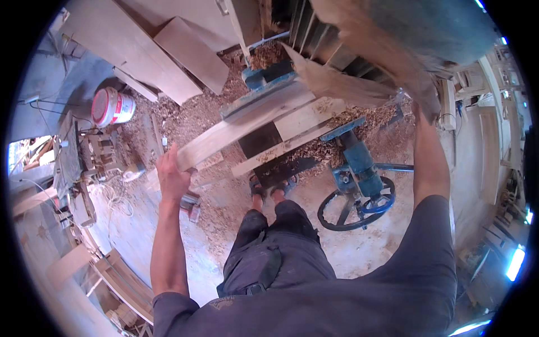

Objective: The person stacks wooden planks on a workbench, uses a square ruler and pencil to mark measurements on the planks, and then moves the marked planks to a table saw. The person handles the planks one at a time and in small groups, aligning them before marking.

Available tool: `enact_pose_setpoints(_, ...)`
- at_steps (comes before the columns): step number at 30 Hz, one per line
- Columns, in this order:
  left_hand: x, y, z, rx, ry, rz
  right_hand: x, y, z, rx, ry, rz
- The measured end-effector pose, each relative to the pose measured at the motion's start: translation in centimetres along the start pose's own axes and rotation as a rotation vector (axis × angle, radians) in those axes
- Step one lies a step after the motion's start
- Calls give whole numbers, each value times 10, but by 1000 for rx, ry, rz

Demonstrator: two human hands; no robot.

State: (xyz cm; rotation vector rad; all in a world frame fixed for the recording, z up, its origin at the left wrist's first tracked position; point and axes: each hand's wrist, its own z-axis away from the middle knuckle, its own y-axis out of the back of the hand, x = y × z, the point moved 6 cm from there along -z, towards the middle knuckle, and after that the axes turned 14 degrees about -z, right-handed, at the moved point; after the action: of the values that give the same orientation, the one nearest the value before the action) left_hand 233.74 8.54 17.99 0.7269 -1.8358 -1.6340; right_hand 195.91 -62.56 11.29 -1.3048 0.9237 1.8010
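Note:
A long pale wooden board point(224, 139) slants across a blue-green woodworking machine point(261, 96), its far end running under the machine's covered part. My left hand point(173, 175) is closed over the near left end of this board, fingers on the far edge and thumb on the near edge. On the right, my arm reaches up to a brown, ragged-edged sheet point(353, 84) hanging over the machine. My right hand point(422, 109) is at the sheet's lower right corner; its fingers are mostly hidden there.
A black handwheel point(343, 227) juts out near my right side. Wood shavings point(224, 194) cover the floor and parts of the machine. A red and white bucket point(114, 106) stands at the left, with large panels point(132, 48) behind it. A loose cable point(115, 199) lies at the left.

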Motion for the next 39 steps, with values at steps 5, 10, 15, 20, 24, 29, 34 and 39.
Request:
enact_pose_setpoints(5,16,0,-9,-29,-6,35,-23,-28,44,-30,30,77)
enact_pose_setpoints(10,23,-3,-17,-48,-9,58,-45,-34,71,-63,350,395)
enact_pose_setpoints(15,31,-3,-22,15,-64,106,-38,-50,73,-267,268,353)
enact_pose_setpoints(20,47,-7,-33,1,-111,163,-63,-79,124,-169,43,375)
enact_pose_setpoints(24,55,-10,-33,9,-54,222,-48,54,147,13,-89,874)
enact_pose_setpoints(29,44,-6,-31,36,-86,195,-19,-26,268,393,-336,-760)
enact_pose_setpoints(34,50,-12,-32,47,-134,208,-50,-35,296,457,-55,-1149)
enact_pose_setpoints(39,36,-10,-26,94,-108,179,-94,-174,415,417,416,-635)
